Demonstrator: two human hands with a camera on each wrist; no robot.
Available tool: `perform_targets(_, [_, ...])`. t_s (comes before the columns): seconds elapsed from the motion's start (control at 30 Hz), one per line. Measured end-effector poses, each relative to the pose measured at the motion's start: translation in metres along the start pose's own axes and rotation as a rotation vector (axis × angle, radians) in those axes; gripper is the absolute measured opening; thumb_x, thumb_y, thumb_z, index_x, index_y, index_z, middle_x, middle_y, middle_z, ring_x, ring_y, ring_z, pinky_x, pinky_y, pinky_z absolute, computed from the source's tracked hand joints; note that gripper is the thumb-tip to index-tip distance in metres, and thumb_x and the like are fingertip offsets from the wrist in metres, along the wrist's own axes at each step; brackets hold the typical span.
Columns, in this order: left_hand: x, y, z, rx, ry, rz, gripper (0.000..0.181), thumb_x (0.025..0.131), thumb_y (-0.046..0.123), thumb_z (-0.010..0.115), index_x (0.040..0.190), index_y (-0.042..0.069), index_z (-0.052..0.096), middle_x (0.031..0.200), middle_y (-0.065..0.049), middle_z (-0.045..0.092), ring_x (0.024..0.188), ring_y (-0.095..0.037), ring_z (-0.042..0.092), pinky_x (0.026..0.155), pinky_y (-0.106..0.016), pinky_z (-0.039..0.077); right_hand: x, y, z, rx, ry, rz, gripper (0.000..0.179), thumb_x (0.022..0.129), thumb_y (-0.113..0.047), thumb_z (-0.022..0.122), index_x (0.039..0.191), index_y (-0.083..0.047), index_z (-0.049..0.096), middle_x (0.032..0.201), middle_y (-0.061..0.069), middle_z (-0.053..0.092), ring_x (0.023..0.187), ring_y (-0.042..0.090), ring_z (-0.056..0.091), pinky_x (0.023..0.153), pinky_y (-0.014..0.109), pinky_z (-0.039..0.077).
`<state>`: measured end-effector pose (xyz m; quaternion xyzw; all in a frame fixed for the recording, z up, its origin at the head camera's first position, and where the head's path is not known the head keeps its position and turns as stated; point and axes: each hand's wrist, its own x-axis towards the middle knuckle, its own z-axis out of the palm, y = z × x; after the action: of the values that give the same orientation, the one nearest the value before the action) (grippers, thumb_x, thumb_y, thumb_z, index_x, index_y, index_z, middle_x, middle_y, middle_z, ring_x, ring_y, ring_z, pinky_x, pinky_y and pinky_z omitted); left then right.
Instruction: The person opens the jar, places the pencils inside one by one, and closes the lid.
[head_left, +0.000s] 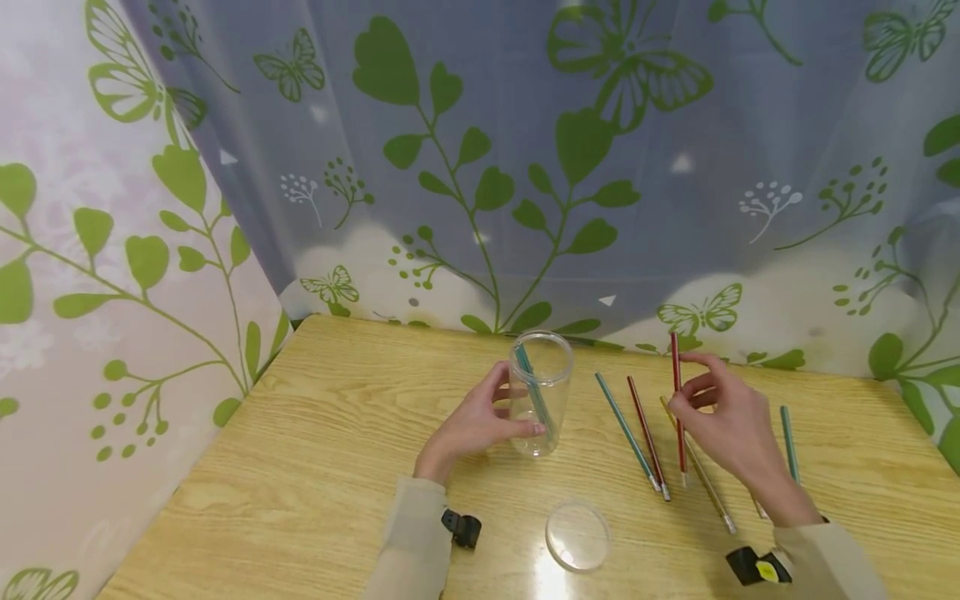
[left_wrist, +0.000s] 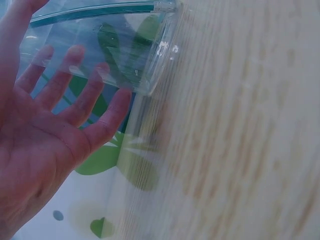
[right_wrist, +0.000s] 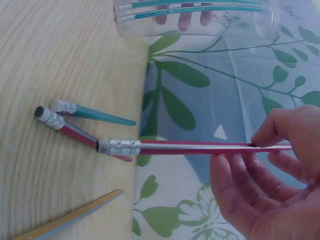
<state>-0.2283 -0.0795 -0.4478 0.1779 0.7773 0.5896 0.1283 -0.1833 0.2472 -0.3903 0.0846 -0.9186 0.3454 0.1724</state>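
A clear plastic jar (head_left: 559, 398) stands on the wooden table, with my left hand (head_left: 480, 421) gripping its side, thumb in front and fingers around the back. Inside lean teal pencils (head_left: 534, 387); the right wrist view shows two (right_wrist: 200, 9). My right hand (head_left: 731, 425) pinches a red pencil (right_wrist: 180, 148) between thumb and fingers, nearly upright, eraser end down, right of the jar. Between jar and right hand lie a teal pencil (head_left: 625, 427) and another red pencil (head_left: 647, 433). A yellow pencil (head_left: 708, 481) lies partly behind the right hand.
A round clear lid (head_left: 577, 536) lies in front of the jar. Another teal pencil (head_left: 790, 442) lies right of the right hand, and a further pencil's end (head_left: 760, 506) shows beside that wrist. A patterned curtain (head_left: 465, 167) hangs along the table's back edge.
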Motion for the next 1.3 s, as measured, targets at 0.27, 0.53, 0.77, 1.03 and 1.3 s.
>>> perform_targets(0.27, [0.001, 0.000, -0.001, -0.001, 0.000, 0.002, 0.075, 0.081, 0.027, 0.088, 0.143, 0.031, 0.046, 0.146, 0.007, 0.052, 0.140, -0.025, 0.051, 0.115, -0.048, 0.046, -0.001, -0.015, -0.007, 0.036, 0.108, -0.041, 0.066, 0.085, -0.001, 0.069, 0.146, -0.014, 0.049, 0.094, 0.008, 0.069, 0.072, -0.020, 0.054, 0.053, 0.016, 0.046])
perform_targets(0.53, [0.001, 0.000, -0.001, 0.000, -0.002, -0.001, 0.076, 0.081, 0.027, 0.089, 0.143, 0.032, 0.046, 0.146, 0.007, 0.052, 0.140, -0.025, 0.051, 0.115, -0.048, 0.046, 0.000, -0.029, -0.013, 0.087, 0.159, -0.051, 0.081, 0.082, 0.005, 0.066, 0.155, -0.017, 0.037, 0.093, -0.002, 0.062, 0.070, -0.017, 0.056, 0.058, 0.008, 0.051])
perform_targets(0.77, [0.000, 0.000, -0.001, 0.003, -0.006, 0.005, 0.078, 0.081, 0.027, 0.088, 0.146, 0.025, 0.045, 0.144, 0.006, 0.053, 0.141, -0.025, 0.051, 0.115, -0.048, 0.046, 0.003, -0.037, -0.017, 0.181, 0.197, -0.045, 0.091, 0.082, 0.009, 0.064, 0.158, -0.030, 0.031, 0.089, -0.017, 0.059, 0.072, -0.012, 0.061, 0.059, 0.010, 0.054])
perform_targets(1.03, [0.001, -0.001, -0.001, 0.002, -0.007, 0.017, 0.076, 0.081, 0.027, 0.089, 0.143, 0.033, 0.045, 0.145, 0.006, 0.052, 0.140, -0.025, 0.051, 0.114, -0.047, 0.047, 0.004, -0.044, -0.018, 0.277, 0.230, -0.052, 0.078, 0.086, 0.010, 0.066, 0.152, -0.020, 0.040, 0.087, -0.018, 0.061, 0.073, -0.007, 0.064, 0.064, 0.009, 0.056])
perform_targets(1.3, [0.001, -0.001, -0.001, 0.004, -0.006, 0.021, 0.078, 0.082, 0.028, 0.088, 0.146, 0.026, 0.044, 0.145, 0.005, 0.052, 0.140, -0.026, 0.051, 0.115, -0.049, 0.046, 0.011, -0.056, -0.019, 0.482, 0.377, -0.225, 0.059, 0.084, 0.019, 0.063, 0.140, 0.002, 0.049, 0.092, -0.008, 0.067, 0.076, 0.001, 0.068, 0.066, 0.013, 0.059])
